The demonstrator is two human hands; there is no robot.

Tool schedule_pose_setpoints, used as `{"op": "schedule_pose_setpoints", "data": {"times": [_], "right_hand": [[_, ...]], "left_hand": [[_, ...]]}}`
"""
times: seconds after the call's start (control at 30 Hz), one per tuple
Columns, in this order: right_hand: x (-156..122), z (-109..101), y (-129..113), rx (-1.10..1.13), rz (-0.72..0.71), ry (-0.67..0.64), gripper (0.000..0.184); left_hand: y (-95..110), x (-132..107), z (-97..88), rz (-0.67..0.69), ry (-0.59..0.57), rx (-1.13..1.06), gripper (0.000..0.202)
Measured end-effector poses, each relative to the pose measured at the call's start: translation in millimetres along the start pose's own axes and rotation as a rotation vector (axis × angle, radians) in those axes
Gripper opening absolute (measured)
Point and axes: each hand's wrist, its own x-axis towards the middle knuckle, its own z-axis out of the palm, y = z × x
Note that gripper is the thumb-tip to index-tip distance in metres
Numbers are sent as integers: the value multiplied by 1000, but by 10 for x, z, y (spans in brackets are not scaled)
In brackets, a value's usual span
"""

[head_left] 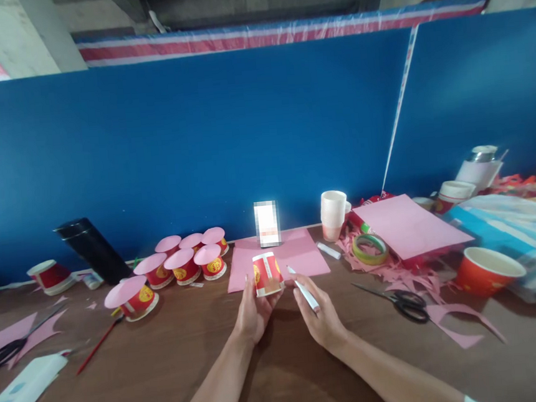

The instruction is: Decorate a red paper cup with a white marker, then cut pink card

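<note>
My left hand [255, 311] is closed around the lower part of a red paper cup [267, 275], which is turned upside down with its wide rim low. A white band and yellow emblems show on the cup's side. Between the fingers of my right hand [319, 312] is a white marker [306, 293], its tip pointing up and left toward the cup, a small gap apart. Behind both hands lies a pink paper sheet [296, 255]. A bright, blurred-out upright screen [267, 224] stands at its back. A white marker cap [328, 250] rests to the right.
Several upside-down red cups with pink paper discs [185, 266] stand left. Scissors [406, 304], a tape roll [370, 249], stacked white cups [333, 211] and an orange cup [490, 270] are right. A black bottle [94, 250], a red brush [97, 348] and a power strip [25, 397] lie left.
</note>
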Motion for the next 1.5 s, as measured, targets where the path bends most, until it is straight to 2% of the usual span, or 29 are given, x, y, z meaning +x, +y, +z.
{"op": "schedule_pose_setpoints", "data": {"times": [0.2,0.4,0.57,0.7,0.87,1.5], "right_hand": [[-15,16,36,-55,-6,42,29],[-22,45,58,-87,-45,79,29],[-35,84,146,-227,-47,163,32],[-50,106,200,-343,-61,144,33],[-63,128,214,-393,-74,146,32],[-9,178,325,-467,34,188,30]], "left_hand": [[-34,-44,-26,60,-54,93,29],[-46,-88,-19,97,-18,171,41],[-29,-66,-49,84,6,151,32],[-43,-43,-74,95,71,112,26],[-55,-48,-46,79,108,134,33],[-7,10,-92,75,172,25,25]]}}
